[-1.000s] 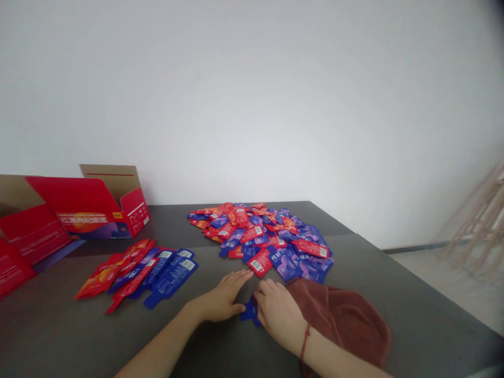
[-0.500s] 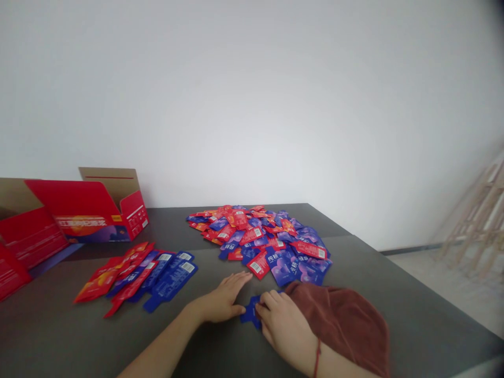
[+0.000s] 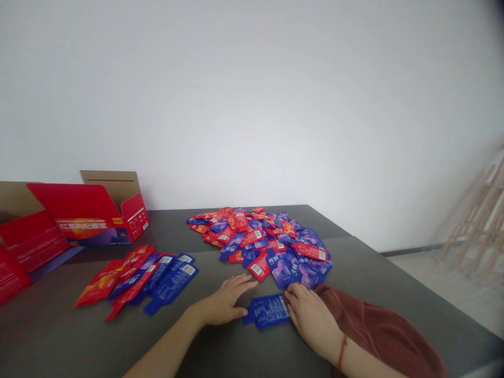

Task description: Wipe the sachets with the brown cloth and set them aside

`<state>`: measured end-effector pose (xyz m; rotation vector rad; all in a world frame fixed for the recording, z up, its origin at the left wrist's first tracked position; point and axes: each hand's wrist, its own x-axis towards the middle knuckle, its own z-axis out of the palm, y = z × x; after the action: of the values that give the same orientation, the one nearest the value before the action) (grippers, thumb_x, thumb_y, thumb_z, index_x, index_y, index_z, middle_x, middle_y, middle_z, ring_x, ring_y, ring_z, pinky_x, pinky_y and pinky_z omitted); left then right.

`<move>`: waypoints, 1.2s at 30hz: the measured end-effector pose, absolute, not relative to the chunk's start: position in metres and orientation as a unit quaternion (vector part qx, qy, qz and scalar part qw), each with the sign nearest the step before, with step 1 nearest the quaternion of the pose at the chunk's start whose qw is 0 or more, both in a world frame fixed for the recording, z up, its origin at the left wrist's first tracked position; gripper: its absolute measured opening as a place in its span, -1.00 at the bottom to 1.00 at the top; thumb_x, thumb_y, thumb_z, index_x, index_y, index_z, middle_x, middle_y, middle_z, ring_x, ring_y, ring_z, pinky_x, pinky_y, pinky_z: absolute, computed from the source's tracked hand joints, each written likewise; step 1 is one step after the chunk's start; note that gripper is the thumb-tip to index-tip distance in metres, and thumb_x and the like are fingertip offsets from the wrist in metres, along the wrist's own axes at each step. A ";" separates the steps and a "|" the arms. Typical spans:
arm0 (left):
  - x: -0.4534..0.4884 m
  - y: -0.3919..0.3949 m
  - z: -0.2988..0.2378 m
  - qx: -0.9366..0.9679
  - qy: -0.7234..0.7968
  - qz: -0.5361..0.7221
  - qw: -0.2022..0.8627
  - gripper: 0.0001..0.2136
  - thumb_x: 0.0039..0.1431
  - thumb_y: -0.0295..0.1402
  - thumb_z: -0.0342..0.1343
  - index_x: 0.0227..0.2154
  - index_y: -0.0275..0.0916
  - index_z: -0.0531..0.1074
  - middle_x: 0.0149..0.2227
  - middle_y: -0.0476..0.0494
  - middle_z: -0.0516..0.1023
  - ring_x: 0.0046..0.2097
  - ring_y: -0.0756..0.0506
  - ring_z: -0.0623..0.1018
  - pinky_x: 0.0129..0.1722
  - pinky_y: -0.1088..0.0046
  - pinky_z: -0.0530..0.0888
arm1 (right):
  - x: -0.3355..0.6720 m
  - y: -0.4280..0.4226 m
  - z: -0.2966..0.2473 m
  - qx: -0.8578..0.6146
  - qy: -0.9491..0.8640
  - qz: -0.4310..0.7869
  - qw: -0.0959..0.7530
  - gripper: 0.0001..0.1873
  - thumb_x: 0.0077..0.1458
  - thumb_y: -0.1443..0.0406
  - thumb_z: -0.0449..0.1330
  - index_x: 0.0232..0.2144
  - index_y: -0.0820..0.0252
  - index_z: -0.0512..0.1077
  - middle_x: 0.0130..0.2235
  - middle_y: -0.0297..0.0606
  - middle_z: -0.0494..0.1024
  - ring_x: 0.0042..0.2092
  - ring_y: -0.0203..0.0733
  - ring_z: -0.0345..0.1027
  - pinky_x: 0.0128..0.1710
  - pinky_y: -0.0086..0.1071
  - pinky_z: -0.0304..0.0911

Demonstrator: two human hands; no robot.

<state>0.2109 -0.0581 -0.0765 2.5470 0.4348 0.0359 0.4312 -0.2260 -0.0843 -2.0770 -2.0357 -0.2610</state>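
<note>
A flat blue pouch [image 3: 271, 311] with white print lies on the dark table in front of me, its narrow neck pointing left. My left hand [image 3: 225, 302] is open, palm down, with the thumb tip at the pouch's neck and the fingers spread above it. Over the pouch's right end, my right hand [image 3: 311, 317] has curled fingers and appears closed on a brown cloth [image 3: 378, 331]. The cloth trails to the right under the wrist, and its gripped part is hidden by the hand.
Behind my hands is a large pile of red and blue pouches [image 3: 255, 236]. Several more pouches [image 3: 137, 278] lie overlapped at left. Open red cartons [image 3: 84, 215] stand at the far left, against a white wall [image 3: 252, 105]. A wooden rack [image 3: 478, 215] is at right, beyond the table.
My right hand has slid right along the pouch, and the brown cloth has moved right with it. More of the pouch's printed face now shows. My left hand has barely moved.
</note>
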 end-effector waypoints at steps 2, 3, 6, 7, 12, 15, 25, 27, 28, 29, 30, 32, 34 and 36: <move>0.211 -0.057 -0.078 0.947 0.160 0.020 0.278 -0.31 0.11 -0.26 0.16 0.28 0.02 0.02 0.36 -0.13 -0.05 0.35 -0.27 -0.06 0.27 -0.02 -0.09 | 0.427 -0.217 -0.083 -0.702 -0.701 -0.089 0.089 -0.74 0.22 0.42 -0.03 -0.25 0.24 0.47 -0.21 -0.17 0.44 -0.15 -0.10 0.29 -0.10 -0.26 0.17; 0.211 -0.057 -0.079 0.947 0.160 0.024 0.278 -0.30 0.11 -0.26 0.16 0.28 0.02 0.01 0.36 -0.12 -0.05 0.35 -0.27 -0.05 0.27 -0.02 -0.08 | 0.423 -0.211 -0.082 -0.699 -0.705 -0.087 0.078 -0.74 0.22 0.42 -0.03 -0.28 0.25 0.48 -0.22 -0.16 0.44 -0.15 -0.10 0.29 -0.12 -0.25 0.17; 0.211 -0.056 -0.082 0.947 0.163 0.028 0.276 -0.30 0.09 -0.30 0.18 0.28 0.00 0.04 0.36 -0.13 -0.03 0.35 -0.26 -0.04 0.27 0.00 -0.08 | 0.404 -0.191 -0.074 -0.684 -0.723 -0.075 0.062 -0.75 0.21 0.39 -0.01 -0.30 0.27 0.48 -0.22 -0.14 0.45 -0.14 -0.07 0.28 -0.15 -0.23 0.17; 0.211 -0.055 -0.083 0.947 0.163 0.030 0.275 -0.31 0.08 -0.31 0.18 0.27 0.00 0.06 0.36 -0.13 -0.02 0.35 -0.26 -0.04 0.27 0.01 -0.07 | 0.397 -0.186 -0.072 -0.675 -0.732 -0.070 0.064 -0.76 0.21 0.38 0.00 -0.30 0.28 0.48 -0.21 -0.13 0.45 -0.13 -0.07 0.28 -0.15 -0.23 0.17; 0.211 -0.052 -0.088 0.949 0.163 0.034 0.269 -0.34 0.09 -0.33 0.18 0.25 -0.05 0.10 0.35 -0.17 0.00 0.34 -0.24 -0.02 0.27 0.03 -0.05 | 0.380 -0.184 -0.063 -0.607 -0.787 -0.042 0.098 -0.77 0.18 0.33 0.05 -0.16 0.27 0.44 -0.12 -0.14 0.42 -0.06 -0.08 0.23 -0.10 -0.24 0.16; 0.210 -0.052 -0.088 0.950 0.161 0.036 0.266 -0.38 0.14 -0.27 0.16 0.25 -0.04 0.10 0.35 -0.16 0.00 0.35 -0.24 -0.03 0.28 0.03 -0.07 | 0.393 -0.206 -0.065 -0.578 -0.802 -0.012 0.146 -0.68 0.20 0.32 0.04 0.00 0.13 0.37 -0.06 -0.23 0.38 -0.05 -0.15 0.22 -0.07 -0.27 0.15; 0.212 -0.051 -0.084 0.946 0.173 0.015 0.272 -0.39 0.14 -0.19 0.19 0.24 0.09 0.12 0.36 -0.09 -0.03 0.35 -0.28 -0.04 0.27 -0.01 -0.06 | 0.421 -0.228 -0.088 -0.678 -0.691 -0.018 0.250 -0.67 0.01 0.51 0.04 -0.14 0.22 0.34 -0.15 -0.20 0.41 -0.10 -0.11 0.25 -0.06 -0.23 0.17; 0.212 -0.051 -0.085 0.947 0.172 0.019 0.272 -0.39 0.14 -0.20 0.20 0.23 0.08 0.14 0.36 -0.09 -0.02 0.34 -0.28 -0.03 0.26 -0.01 -0.05 | 0.398 -0.220 -0.088 -0.666 -0.706 -0.024 0.239 -0.78 0.04 0.49 0.04 -0.25 0.19 0.35 -0.21 -0.24 0.40 -0.16 -0.13 0.25 -0.11 -0.24 0.18; 0.212 -0.051 -0.085 0.947 0.171 0.022 0.270 -0.40 0.14 -0.22 0.20 0.23 0.08 0.15 0.35 -0.10 -0.01 0.34 -0.28 -0.02 0.26 0.00 -0.04 | 0.385 -0.217 -0.088 -0.657 -0.719 -0.027 0.226 -0.81 0.05 0.47 0.05 -0.26 0.18 0.35 -0.22 -0.24 0.41 -0.17 -0.12 0.25 -0.12 -0.24 0.18; 0.212 -0.051 -0.085 0.948 0.169 0.025 0.268 -0.41 0.14 -0.24 0.20 0.22 0.07 0.17 0.35 -0.10 0.00 0.34 -0.28 -0.01 0.26 0.00 -0.04 | 0.374 -0.214 -0.087 -0.644 -0.736 -0.030 0.207 -0.83 0.07 0.44 0.06 -0.26 0.19 0.36 -0.22 -0.24 0.41 -0.17 -0.11 0.24 -0.12 -0.23 0.17; 0.212 -0.052 -0.085 0.949 0.167 0.028 0.264 -0.42 0.14 -0.26 0.20 0.21 0.07 0.19 0.35 -0.11 0.01 0.34 -0.28 0.00 0.26 0.00 -0.03 | 0.365 -0.212 -0.086 -0.630 -0.753 -0.030 0.189 -0.85 0.08 0.41 0.07 -0.25 0.19 0.36 -0.21 -0.23 0.41 -0.16 -0.10 0.24 -0.12 -0.22 0.17; 0.212 -0.052 -0.085 0.953 0.162 0.027 0.256 -0.46 0.15 -0.27 0.18 0.20 0.07 0.22 0.35 -0.12 0.02 0.34 -0.28 0.00 0.26 0.00 -0.03 | 0.356 -0.212 -0.083 -0.606 -0.777 -0.018 0.170 -0.85 0.10 0.38 0.09 -0.23 0.19 0.36 -0.19 -0.23 0.42 -0.14 -0.11 0.24 -0.12 -0.24 0.16; 0.211 -0.052 -0.085 0.955 0.157 0.021 0.252 -0.48 0.17 -0.24 0.17 0.19 0.10 0.22 0.35 -0.11 0.01 0.34 -0.28 -0.01 0.26 -0.01 -0.04 | 0.362 -0.216 -0.081 -0.596 -0.782 0.008 0.183 -0.86 0.11 0.37 0.10 -0.23 0.15 0.37 -0.17 -0.28 0.42 -0.12 -0.15 0.24 -0.11 -0.28 0.14; 0.211 -0.052 -0.084 0.955 0.155 0.015 0.252 -0.49 0.19 -0.19 0.15 0.20 0.14 0.20 0.35 -0.09 -0.01 0.34 -0.29 -0.03 0.26 -0.02 -0.05 | 0.379 -0.226 -0.080 -0.601 -0.772 0.031 0.204 -0.85 0.10 0.40 0.11 -0.25 0.11 0.37 -0.16 -0.34 0.42 -0.11 -0.19 0.24 -0.09 -0.31 0.12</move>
<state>0.2112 -0.0520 -0.0839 2.5968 0.4223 0.0410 0.3787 -0.2263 -0.0800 -1.6769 -2.1531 0.0854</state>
